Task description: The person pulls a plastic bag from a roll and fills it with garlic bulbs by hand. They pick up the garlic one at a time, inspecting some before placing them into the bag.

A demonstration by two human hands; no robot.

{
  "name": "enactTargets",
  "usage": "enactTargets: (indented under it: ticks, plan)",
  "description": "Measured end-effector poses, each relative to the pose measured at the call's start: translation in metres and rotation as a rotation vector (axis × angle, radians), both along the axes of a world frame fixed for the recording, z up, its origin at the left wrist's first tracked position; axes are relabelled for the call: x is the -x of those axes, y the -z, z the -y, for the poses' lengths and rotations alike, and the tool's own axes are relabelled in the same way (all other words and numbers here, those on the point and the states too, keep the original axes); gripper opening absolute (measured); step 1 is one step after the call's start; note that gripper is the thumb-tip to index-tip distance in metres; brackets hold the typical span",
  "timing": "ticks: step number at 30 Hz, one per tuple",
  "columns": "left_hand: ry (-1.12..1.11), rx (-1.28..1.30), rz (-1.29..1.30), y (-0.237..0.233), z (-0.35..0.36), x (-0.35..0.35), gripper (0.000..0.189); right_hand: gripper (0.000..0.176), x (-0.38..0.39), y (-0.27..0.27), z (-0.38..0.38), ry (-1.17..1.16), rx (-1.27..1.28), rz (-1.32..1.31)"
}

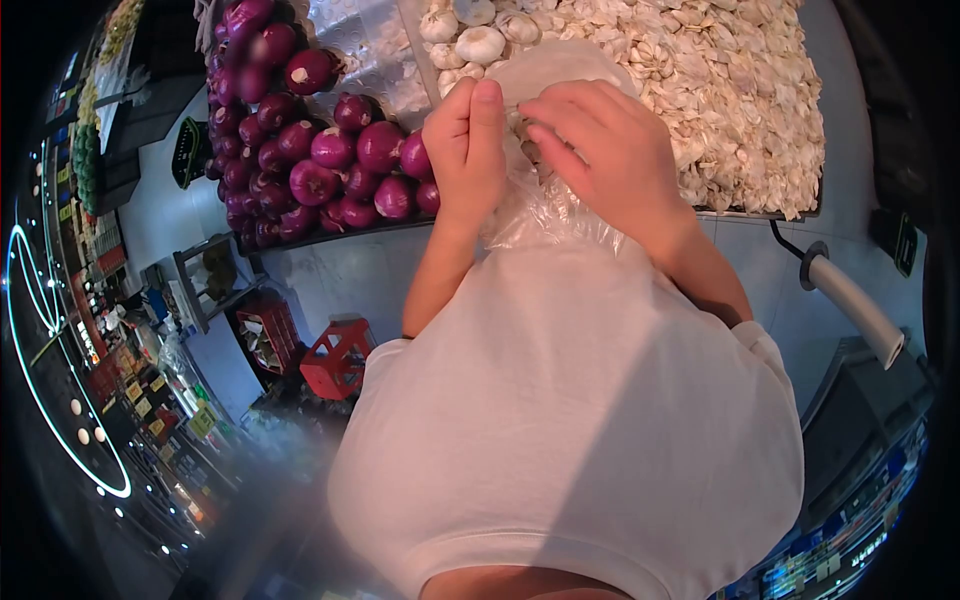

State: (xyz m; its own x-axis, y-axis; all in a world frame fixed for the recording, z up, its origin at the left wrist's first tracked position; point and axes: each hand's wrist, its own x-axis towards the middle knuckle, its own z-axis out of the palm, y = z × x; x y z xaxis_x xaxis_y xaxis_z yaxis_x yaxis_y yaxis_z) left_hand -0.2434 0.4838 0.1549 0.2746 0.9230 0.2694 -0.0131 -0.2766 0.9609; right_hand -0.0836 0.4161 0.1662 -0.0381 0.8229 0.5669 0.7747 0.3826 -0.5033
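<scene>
My left hand (pixel 468 150) and my right hand (pixel 600 150) meet over a thin clear plastic bag (pixel 545 205), each pinching its top edge with the fingers closed on the film. The bag hangs crumpled between my wrists, in front of my white shirt. Just beyond my hands lies a bin of white garlic (pixel 720 80), with whole bulbs (pixel 480 42) near my left thumb and loose cloves and skins to the right. What is inside the bag cannot be made out.
A heap of red onions (pixel 320 150) fills the bin left of the garlic. A roll of plastic bags on a holder (pixel 850 300) sticks out at the right. Red crates (pixel 335 360) and store shelves (pixel 150 390) are below at the left.
</scene>
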Motion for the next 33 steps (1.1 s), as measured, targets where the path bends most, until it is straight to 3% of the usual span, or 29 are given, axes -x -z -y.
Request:
enactTargets:
  ticks: [3, 6, 11, 14, 17, 20, 23, 26, 29, 33]
  plan:
    - [-0.051, 0.027, 0.026, 0.009, 0.000, -0.001, 0.044, 0.029, -0.024, 0.004, -0.025, 0.162, -0.206, -0.118]
    - [-0.075, 0.026, 0.013, 0.011, 0.000, 0.003, 0.044, 0.054, -0.046, -0.010, -0.044, 0.337, 0.041, 0.024]
    - [-0.079, -0.048, -0.056, 0.007, -0.001, 0.008, 0.039, 0.056, -0.112, 0.061, -0.096, 0.688, 0.010, 0.263]
    - [-0.075, -0.063, -0.071, 0.012, -0.002, 0.010, 0.034, 0.053, -0.138, 0.078, -0.117, 0.742, -0.003, 0.231]
    - [-0.085, -0.055, -0.070, 0.011, -0.002, 0.008, 0.029, 0.048, -0.146, 0.086, -0.125, 0.741, 0.174, 0.400]
    - [-0.109, -0.075, -0.065, 0.010, -0.004, 0.004, 0.028, 0.045, -0.145, 0.083, -0.130, 0.706, 0.144, 0.206]
    - [-0.108, -0.083, -0.067, 0.012, -0.003, 0.005, 0.027, 0.049, -0.146, 0.060, -0.128, 0.870, 0.034, 0.112]
    - [-0.112, -0.088, -0.070, 0.013, -0.002, 0.006, 0.027, 0.055, -0.175, 0.073, -0.142, 1.044, -0.218, 0.275]
    - [-0.107, -0.093, -0.062, 0.013, -0.002, 0.005, 0.027, 0.059, -0.207, 0.092, -0.151, 0.952, 0.046, 0.175]
    - [-0.103, -0.111, -0.059, 0.012, -0.002, 0.002, 0.027, 0.057, -0.216, 0.111, -0.154, 0.894, 0.138, 0.206]
